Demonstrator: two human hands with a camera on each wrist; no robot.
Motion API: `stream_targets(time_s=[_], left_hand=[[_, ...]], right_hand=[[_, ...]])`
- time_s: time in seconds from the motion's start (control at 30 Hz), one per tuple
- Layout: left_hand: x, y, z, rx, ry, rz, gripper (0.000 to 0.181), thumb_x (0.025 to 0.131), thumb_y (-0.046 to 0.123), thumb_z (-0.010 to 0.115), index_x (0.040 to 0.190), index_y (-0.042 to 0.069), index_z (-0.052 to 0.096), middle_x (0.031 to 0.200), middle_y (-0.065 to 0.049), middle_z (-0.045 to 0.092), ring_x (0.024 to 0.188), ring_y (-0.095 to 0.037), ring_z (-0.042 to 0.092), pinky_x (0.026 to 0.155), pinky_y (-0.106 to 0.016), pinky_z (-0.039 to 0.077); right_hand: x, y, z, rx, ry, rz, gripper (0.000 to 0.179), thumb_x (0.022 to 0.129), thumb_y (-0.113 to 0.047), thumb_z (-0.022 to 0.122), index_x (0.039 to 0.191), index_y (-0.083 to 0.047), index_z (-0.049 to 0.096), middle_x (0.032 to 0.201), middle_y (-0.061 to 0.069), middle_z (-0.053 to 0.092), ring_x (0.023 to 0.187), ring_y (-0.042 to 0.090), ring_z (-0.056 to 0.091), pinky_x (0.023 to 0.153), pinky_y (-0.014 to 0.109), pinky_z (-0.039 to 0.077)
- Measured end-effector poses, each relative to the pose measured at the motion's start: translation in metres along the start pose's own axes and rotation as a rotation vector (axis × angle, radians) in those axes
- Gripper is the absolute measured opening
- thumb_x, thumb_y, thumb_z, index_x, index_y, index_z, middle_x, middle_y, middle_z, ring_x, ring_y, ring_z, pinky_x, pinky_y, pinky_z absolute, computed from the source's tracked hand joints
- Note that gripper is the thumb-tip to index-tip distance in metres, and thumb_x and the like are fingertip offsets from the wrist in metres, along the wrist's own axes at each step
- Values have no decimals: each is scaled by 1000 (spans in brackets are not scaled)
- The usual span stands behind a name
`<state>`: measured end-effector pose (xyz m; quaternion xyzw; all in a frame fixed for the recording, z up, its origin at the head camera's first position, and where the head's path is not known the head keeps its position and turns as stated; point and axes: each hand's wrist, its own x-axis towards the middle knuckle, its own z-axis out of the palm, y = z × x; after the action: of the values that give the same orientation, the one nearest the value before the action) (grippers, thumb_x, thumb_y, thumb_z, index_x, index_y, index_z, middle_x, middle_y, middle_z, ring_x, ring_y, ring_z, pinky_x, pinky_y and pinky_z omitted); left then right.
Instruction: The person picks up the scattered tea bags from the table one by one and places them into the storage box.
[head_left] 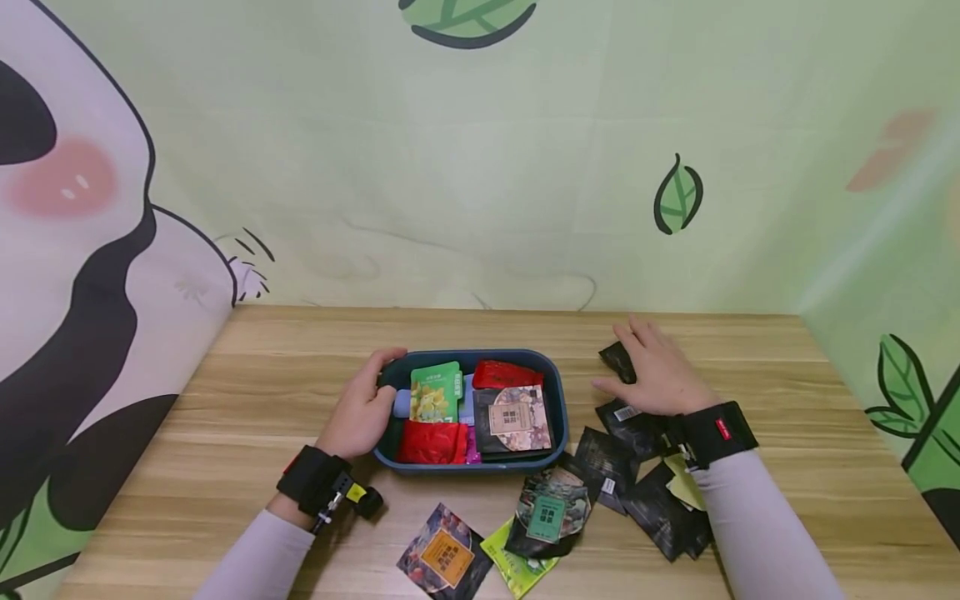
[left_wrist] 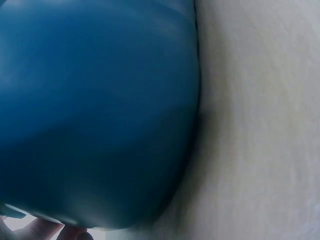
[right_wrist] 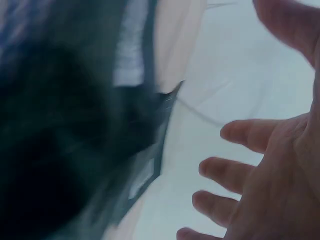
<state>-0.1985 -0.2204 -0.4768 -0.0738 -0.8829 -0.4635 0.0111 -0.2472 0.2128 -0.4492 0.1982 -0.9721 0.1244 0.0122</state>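
Note:
A dark blue plastic bin [head_left: 471, 469] holds a green packet [head_left: 435, 393], red packets [head_left: 432, 442] and a black packet with a patterned label [head_left: 512, 418]. My left hand [head_left: 362, 410] grips the bin's left end, its thumb at the rim. In the left wrist view the bin's blue wall [left_wrist: 95, 100] fills much of the picture, with fingertips [left_wrist: 40, 229] at the bottom edge. To the right of the bin, my right hand [head_left: 660, 368] hovers with spread fingers by a small black packet [head_left: 617, 362]. The right wrist view shows those fingers [right_wrist: 230, 175] apart from blurred dark packets [right_wrist: 60, 125].
Several black packets [head_left: 606, 462] lie scattered right of the bin. In front are a black packet with a green label [head_left: 551, 510], a lime-green packet [head_left: 517, 567] and one with an orange label [head_left: 446, 554]. A printed cloth wall [head_left: 450, 208] stands behind the wooden table [head_left: 285, 367].

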Motion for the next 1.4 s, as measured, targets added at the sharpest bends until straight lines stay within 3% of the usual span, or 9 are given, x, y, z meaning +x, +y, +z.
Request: stream_targets(time_s=[0.2, 0.37, 0.6, 1.03, 1.23, 1.4], left_hand=[[-1, 1, -1, -11, -6, -3, 53, 98, 16, 39, 150, 25, 40, 152, -4, 42, 133, -29, 42, 110, -57, 30], [0, 1, -1, -7, -4, -7, 53, 98, 16, 39, 150, 24, 40, 152, -3, 42, 133, -28, 42, 110, -57, 31], [0, 0, -1, 4, -2, 2, 53, 98, 16, 39, 150, 23, 40, 152, -3, 43, 133, -27, 43, 110, -56, 30], [0, 1, -1, 14, 1, 1, 53, 98, 16, 39, 151, 22, 40, 152, -3, 42, 134, -28, 42, 110, -57, 30], [0, 1, 0, 9, -1, -3, 54, 98, 16, 39, 151, 23, 40, 153, -3, 41, 133, -28, 42, 109, -57, 31], [-1, 2, -1, 10, 1, -3, 54, 98, 16, 39, 151, 23, 40, 153, -3, 41, 134, -28, 41, 110, -57, 31]], right_hand=[[0, 9, 6, 20, -57, 105, 104, 87, -71, 49, 156, 4, 27, 157, 32, 23, 142, 55, 18, 112, 64, 17], [0, 13, 11, 48, -86, 125, 98, 89, -65, 51, 155, 4, 28, 156, 34, 24, 140, 55, 22, 110, 63, 25], [4, 13, 16, 19, -71, 43, 79, 93, -50, 56, 149, 5, 42, 151, 33, 36, 136, 50, 36, 108, 58, 32], [9, -2, 16, -22, -8, -74, 48, 89, -24, 66, 129, 1, 66, 138, 21, 58, 125, 40, 54, 101, 51, 42], [11, -7, 18, -47, 63, -176, 29, 90, -16, 64, 112, -2, 75, 118, 14, 70, 105, 33, 66, 86, 45, 52], [11, -11, 18, -97, 109, -208, 19, 87, -14, 66, 100, -5, 79, 99, 8, 74, 86, 24, 69, 73, 40, 54]])
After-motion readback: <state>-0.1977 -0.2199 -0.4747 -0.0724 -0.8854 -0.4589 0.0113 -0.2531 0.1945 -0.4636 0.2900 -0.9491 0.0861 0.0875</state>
